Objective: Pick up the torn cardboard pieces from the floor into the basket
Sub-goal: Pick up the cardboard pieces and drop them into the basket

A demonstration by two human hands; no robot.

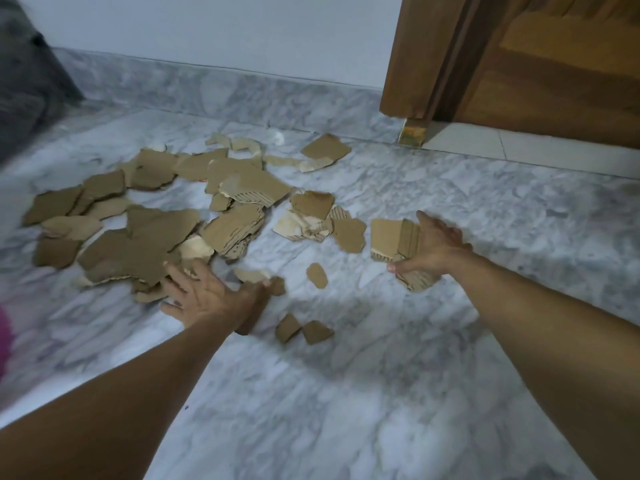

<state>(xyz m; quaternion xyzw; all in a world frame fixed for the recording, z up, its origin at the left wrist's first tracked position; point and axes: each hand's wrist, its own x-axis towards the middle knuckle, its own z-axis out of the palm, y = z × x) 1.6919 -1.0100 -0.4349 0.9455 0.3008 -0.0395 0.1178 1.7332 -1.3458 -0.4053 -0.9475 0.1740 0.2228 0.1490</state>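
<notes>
On the grey-veined marble floor (pixel 346 393), going from the left edge, a blurred pink shape (pixel 4 337) shows at the frame border; what it is cannot be told. Next comes the main scatter of torn cardboard pieces (pixel 145 237), overlapping one another in a loose spread that runs back toward the marble skirting (pixel 214 88) at the foot of the pale wall (pixel 207 26). The left hand (pixel 207 296) reaches out palm down at the near edge of this scatter, fingers spread wide and lying over the closest scraps; its thumb side touches a small brown scrap (pixel 277 285), though motion blur hides whether anything is pinched. Just beside the wrist, to the right, two small pieces (pixel 303 330) lie touching each other on bare floor, and a little oval scrap (pixel 317 275) sits apart beyond them. Further right, a pale, creased cluster of pieces (pixel 311 220) rests between the two hands. The right hand (pixel 434 247) is raised with fingers extended and thumb pressed in, clamping a stack of cardboard pieces (pixel 394 244) against the palm; the stack fans out to the left of the grip, corrugated edges showing. Behind it, at far right, stands a wooden door (pixel 554 64) with its frame (pixel 415 64) meeting the floor
</notes>
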